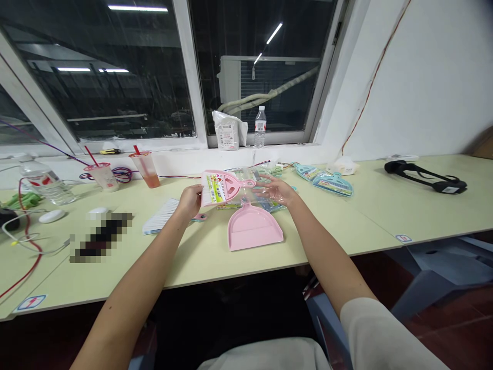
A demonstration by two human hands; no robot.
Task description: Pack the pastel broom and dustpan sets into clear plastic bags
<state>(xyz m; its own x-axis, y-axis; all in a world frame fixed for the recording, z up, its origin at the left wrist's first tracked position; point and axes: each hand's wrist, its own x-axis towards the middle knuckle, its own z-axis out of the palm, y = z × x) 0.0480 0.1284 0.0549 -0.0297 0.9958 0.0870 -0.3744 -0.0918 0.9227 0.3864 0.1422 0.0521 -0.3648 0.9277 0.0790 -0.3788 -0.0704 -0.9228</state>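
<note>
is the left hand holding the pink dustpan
No, the pink dustpan lies on the table, while the left hand holds a pink brush.

Hidden: some fingers of left hand (190, 201) behind packaged pink brush (222, 188), part of white-bristled brush (160, 217) behind left forearm (157, 262) | Blurred: fingertips of right hand (279, 190) at clear wrap (250, 193) | Cut off: brown box (483, 145), right edge; black object (8, 220), left edge | Pixelated: dark item (102, 237)

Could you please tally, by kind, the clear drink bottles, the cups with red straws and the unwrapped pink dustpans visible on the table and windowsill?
Clear drink bottles: 2
Cups with red straws: 2
Unwrapped pink dustpan: 1
Total: 5
</note>
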